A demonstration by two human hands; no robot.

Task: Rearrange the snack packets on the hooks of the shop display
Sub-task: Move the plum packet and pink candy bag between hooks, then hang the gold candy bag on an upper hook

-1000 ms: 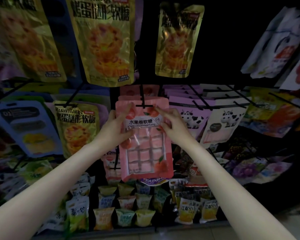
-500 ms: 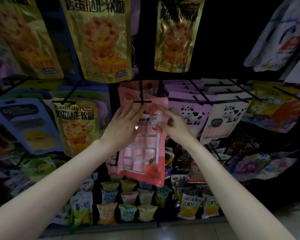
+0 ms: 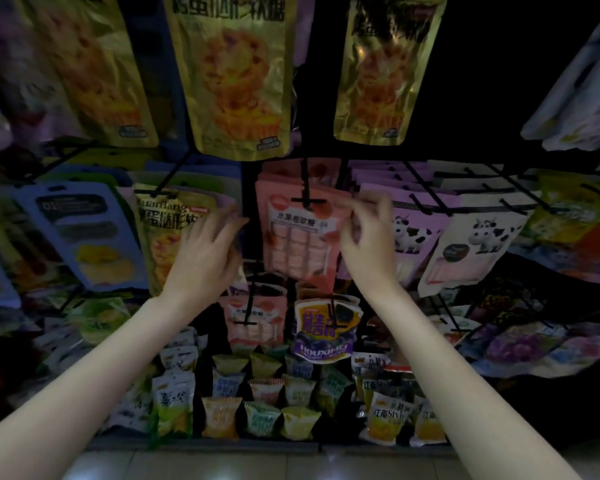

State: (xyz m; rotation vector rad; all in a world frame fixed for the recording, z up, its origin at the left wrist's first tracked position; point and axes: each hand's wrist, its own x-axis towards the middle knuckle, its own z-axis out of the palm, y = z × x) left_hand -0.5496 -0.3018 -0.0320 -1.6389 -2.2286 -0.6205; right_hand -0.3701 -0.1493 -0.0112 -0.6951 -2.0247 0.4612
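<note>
the pink packet (image 3: pixel 298 237) hung long axis vertical on its hook (image 3: pixel 305 188), between 2 hands: the right hand (image 3: pixel 368 237) (the nearer, fingers loosely curled, holding nothing) just beside its right edge, the left hand (image 3: pixel 205 258) spread, apart to its left.

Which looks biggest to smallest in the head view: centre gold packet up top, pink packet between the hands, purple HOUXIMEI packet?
1. Gold packet, though it is nearest the camera.
2. Pink packet.
3. Purple HOUXIMEI packet.
</note>
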